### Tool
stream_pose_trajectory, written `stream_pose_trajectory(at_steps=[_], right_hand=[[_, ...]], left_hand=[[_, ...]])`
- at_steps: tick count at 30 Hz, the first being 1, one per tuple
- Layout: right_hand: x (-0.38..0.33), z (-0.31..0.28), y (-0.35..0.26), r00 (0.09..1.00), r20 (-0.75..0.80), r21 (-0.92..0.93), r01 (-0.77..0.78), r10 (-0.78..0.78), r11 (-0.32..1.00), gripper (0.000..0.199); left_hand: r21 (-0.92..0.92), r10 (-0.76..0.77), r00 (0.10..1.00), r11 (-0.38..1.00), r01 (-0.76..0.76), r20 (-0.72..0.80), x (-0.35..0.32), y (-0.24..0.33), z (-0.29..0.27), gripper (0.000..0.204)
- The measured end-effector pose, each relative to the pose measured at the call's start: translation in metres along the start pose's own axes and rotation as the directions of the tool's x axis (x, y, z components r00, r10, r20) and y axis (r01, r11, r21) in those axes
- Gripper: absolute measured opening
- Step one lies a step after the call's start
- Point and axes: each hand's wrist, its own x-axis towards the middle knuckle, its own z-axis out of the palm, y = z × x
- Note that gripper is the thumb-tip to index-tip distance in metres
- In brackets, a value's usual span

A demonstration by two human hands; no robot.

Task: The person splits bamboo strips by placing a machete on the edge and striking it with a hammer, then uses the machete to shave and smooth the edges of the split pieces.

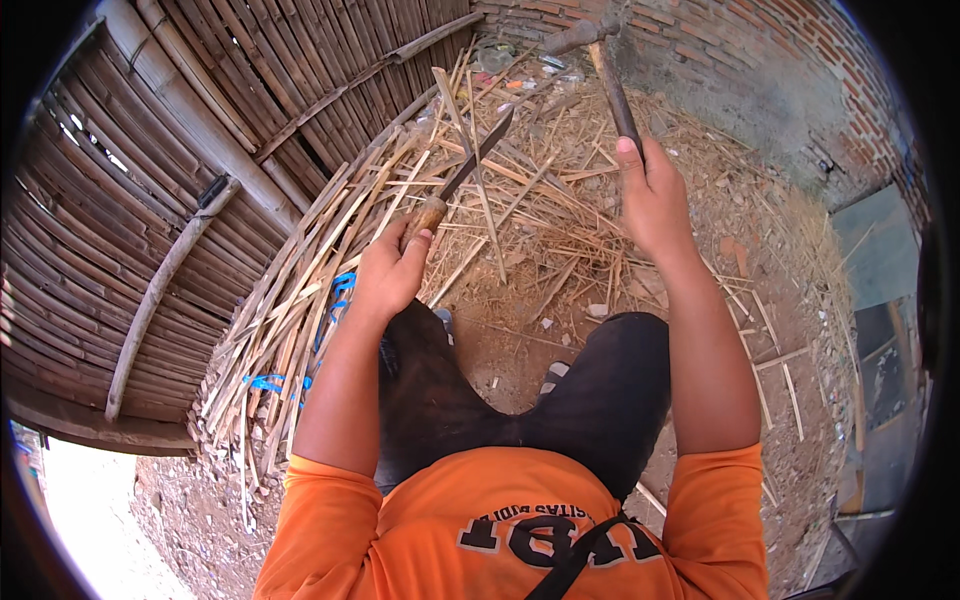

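My left hand [392,268] grips the wooden handle of a long dark knife [470,165], whose blade points up and away over a heap of split bamboo strips [330,260]. Raised higher, my right hand [652,195] holds the shaft of a hammer [600,50]; its metal head sits near the top of the picture. The two tools are apart and touch nothing else. I sit or squat in dark shorts and an orange shirt, knees spread.
A woven bamboo wall [150,170] with a curved pole fills the left. A brick wall [760,60] runs along the top right. Bamboo slivers and straw litter the dirt ground [520,340]. Blue straps [265,382] lie among the strips.
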Motion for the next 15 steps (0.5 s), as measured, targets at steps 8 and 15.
stream_pose_trajectory(at_steps=[8,15], right_hand=[[0.007,0.023,0.014,0.994,-0.06,0.051,0.092,-0.089,0.994,0.047],[0.037,-0.002,-0.002,0.966,-0.236,0.2,0.159,-0.11,0.967,0.047]], left_hand=[[0.116,-0.071,0.995,0.991,0.063,0.07,0.016,0.019,-0.012,0.06],[0.087,-0.151,0.979,0.986,0.14,0.14,0.036,0.01,-0.022,0.061]])
